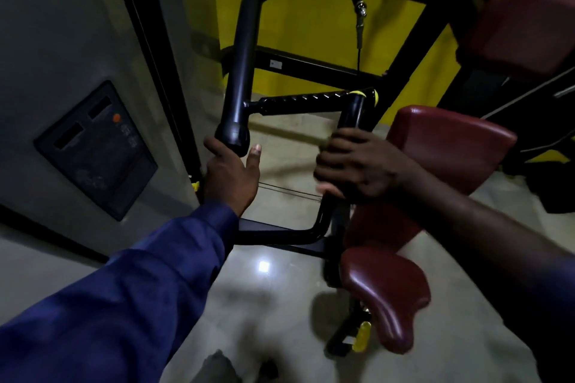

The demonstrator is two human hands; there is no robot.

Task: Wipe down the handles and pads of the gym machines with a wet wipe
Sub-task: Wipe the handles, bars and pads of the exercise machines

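At bar end cap [233, 135] — L hand [231, 176] fingers spread; R hand [357, 165] fingers curled round grip [351, 115]

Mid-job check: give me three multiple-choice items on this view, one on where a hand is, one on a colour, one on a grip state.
1. Where is the left hand? A on the seat; B at the capped bar end; C on the wall panel.
2. What colour is the back pad? A blue; B grey; C maroon.
3. How is the right hand? A curled round the upright handle; B open in the air; C flat on the floor.
Answers: 1 B, its spread fingers and thumb flank the black cap. 2 C, the vinyl shows dark red. 3 A, its fingers wrap the black tube.
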